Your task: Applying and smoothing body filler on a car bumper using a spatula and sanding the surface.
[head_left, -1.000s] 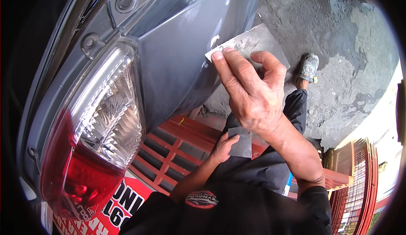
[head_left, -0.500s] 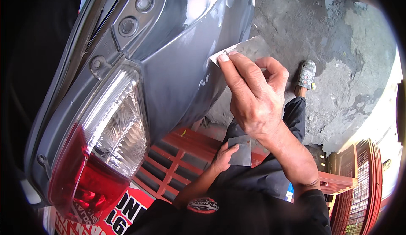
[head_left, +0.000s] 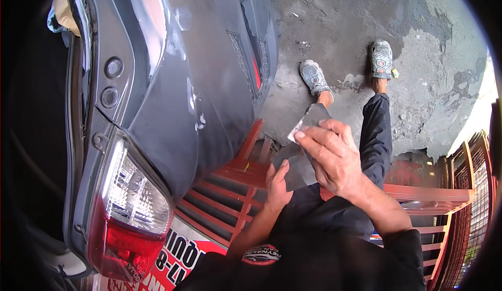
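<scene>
My right hand [head_left: 337,157] pinches a thin, flat putty spreader [head_left: 315,116] with white putty along its edge. Just below it, my left hand [head_left: 280,187] grips a grey, square metal sheet [head_left: 297,173] by its side, the thumb lying on top. The two flat pieces are close together in front of my lap; whether they touch I cannot tell. To the left is the grey rear body panel [head_left: 193,92] of a car, with whitish putty patches and smears. Both hands are off the panel. A red and clear tail light [head_left: 133,207] sits at its near end.
A red slatted metal bench [head_left: 230,204] stands beneath the car's edge. Two clogs [head_left: 314,76] are on my feet on the rough concrete floor [head_left: 345,19]. A red and white printed sign [head_left: 188,254] lies at the lower left, and a rusty mesh frame [head_left: 473,202] stands at the right.
My right hand has drawn back from the panel, down toward the left hand, bringing the spreader along. The left hand has risen with its sheet. The whole view has shifted, showing both feet.
</scene>
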Demonstrator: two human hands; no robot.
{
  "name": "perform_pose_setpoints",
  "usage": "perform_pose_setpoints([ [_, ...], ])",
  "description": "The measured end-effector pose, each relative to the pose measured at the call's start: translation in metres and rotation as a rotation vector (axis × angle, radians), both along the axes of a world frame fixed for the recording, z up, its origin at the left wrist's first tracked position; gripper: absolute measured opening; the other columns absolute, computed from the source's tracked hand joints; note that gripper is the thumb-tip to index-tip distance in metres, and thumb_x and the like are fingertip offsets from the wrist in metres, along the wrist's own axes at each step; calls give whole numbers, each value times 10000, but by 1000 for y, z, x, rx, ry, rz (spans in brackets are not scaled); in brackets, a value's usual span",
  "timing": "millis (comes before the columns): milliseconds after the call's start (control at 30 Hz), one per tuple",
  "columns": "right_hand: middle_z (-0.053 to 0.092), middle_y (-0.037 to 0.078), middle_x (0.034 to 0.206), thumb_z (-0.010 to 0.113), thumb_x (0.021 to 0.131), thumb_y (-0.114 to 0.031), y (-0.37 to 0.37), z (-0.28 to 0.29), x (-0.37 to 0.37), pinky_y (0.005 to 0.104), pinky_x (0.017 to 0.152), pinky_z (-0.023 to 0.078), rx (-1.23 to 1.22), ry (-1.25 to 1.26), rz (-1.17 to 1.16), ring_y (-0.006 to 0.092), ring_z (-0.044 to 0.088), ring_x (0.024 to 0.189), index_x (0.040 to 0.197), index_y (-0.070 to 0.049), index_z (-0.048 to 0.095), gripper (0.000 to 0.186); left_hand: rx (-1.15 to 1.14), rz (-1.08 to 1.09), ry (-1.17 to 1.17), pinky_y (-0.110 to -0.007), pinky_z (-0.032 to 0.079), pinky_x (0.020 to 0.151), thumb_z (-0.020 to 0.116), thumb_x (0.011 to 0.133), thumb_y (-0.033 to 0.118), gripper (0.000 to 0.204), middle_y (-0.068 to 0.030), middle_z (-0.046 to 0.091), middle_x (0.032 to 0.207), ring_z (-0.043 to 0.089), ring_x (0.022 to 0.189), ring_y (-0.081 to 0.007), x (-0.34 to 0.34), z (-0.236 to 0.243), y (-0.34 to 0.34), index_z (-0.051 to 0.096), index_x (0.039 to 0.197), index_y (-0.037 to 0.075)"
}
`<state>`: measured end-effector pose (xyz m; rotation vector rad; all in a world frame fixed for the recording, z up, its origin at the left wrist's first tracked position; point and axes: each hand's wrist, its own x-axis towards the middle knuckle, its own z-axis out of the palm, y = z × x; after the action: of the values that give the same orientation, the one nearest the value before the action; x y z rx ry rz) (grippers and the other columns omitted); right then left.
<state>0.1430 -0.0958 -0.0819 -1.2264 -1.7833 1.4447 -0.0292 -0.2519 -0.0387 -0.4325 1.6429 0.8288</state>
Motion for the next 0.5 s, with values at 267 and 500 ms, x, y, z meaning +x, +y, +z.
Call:
perform_pose_setpoints([
  [267, 709, 100, 1364, 742, 811, -126, -63, -6, 74, 513, 1072, 565, 9, -37, 199, 399, 605, 1203, 1333, -69, 774, 526, 38, -16, 39, -436, 548, 1115, 540, 1110, 65, 393, -114, 690, 1388, 685, 1278, -233, 22, 7, 89, 564, 1498, 6],
  [500, 718, 104, 1323, 712, 786, -158, -55, -18, 92, 503, 1062, 524, -81, -172, 276, 408, 599, 1218, 1355, -51, 752, 581, 53, -572, 387, -322, 520, 998, 642, 1107, 139, 326, -68, 694, 1242, 639, 1119, -131, 33, -3, 76, 608, 1394, -11],
])
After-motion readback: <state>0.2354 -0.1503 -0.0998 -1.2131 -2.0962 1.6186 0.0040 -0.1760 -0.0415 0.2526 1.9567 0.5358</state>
